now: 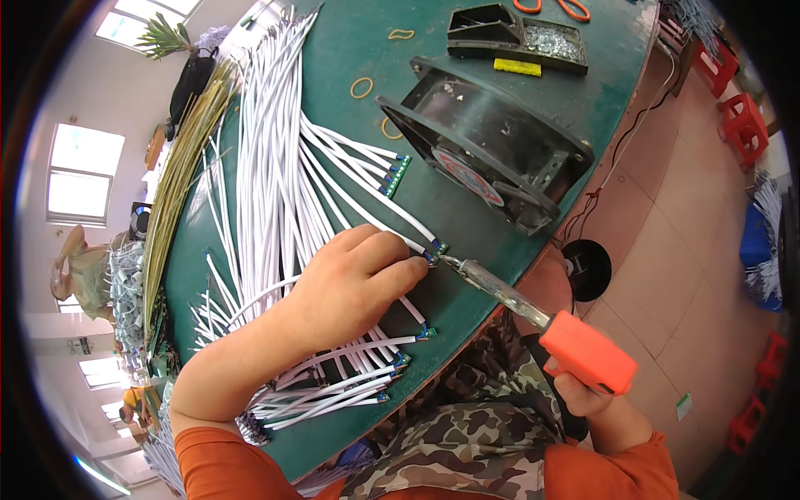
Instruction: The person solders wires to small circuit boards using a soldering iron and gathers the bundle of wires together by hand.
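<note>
My left hand (354,271) is closed, its thumb and fingers pinched at the stripped end of a white cable (406,227) beside a small green circuit board (442,247). The fingers partly hide the wires there. In my right hand (579,393) is an orange-handled soldering iron (590,354), its metal tip at the board's edge. A large bundle of white cables (271,167) lies under and beyond my left hand. Another green board strip (397,177) has several cables on it. Nearer me, more cables end in small boards (427,333).
A black fan-like unit (492,137) stands right of the cables. Behind it are a black tray (550,42), a yellow sponge (517,67), orange-handled scissors (575,8) and rubber bands (362,88) on the green table (350,50). Red stools (742,129) stand on the floor at right.
</note>
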The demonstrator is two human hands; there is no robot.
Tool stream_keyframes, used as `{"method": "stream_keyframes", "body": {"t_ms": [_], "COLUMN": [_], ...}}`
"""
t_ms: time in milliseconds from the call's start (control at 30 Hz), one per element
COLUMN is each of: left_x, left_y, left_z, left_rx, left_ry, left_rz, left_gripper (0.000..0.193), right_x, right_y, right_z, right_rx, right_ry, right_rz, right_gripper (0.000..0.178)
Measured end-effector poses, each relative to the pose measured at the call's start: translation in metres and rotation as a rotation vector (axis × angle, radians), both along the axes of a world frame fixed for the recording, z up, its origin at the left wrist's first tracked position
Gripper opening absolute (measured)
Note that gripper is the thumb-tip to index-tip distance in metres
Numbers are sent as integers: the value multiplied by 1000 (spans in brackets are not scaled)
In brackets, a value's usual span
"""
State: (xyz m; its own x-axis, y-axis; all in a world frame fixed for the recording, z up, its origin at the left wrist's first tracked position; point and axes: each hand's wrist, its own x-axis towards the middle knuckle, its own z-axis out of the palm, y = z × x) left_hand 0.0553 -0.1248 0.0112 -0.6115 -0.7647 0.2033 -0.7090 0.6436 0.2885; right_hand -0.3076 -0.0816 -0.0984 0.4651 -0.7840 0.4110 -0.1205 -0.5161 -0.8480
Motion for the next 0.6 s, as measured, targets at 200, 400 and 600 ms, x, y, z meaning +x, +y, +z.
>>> {"method": "stream_keyframes", "body": {"t_ms": [200,400,600], "left_x": [-2,-4,-3], "left_y": [4,6,4], "left_z": [-2,-4,-6], "left_rx": [3,-4,-19], "left_ry": [9,52,60], "left_rz": [0,19,-5], "left_gripper": [33,38,39], "right_x": [2,6,6], "right_y": [-4,-6,-9], "right_z": [-1,-1,-1], "right_rx": [-2,-104,-112], "right_ry": [-53,-18,22], "right_rz": [56,39,67], "right_gripper": [40,44,47]}}
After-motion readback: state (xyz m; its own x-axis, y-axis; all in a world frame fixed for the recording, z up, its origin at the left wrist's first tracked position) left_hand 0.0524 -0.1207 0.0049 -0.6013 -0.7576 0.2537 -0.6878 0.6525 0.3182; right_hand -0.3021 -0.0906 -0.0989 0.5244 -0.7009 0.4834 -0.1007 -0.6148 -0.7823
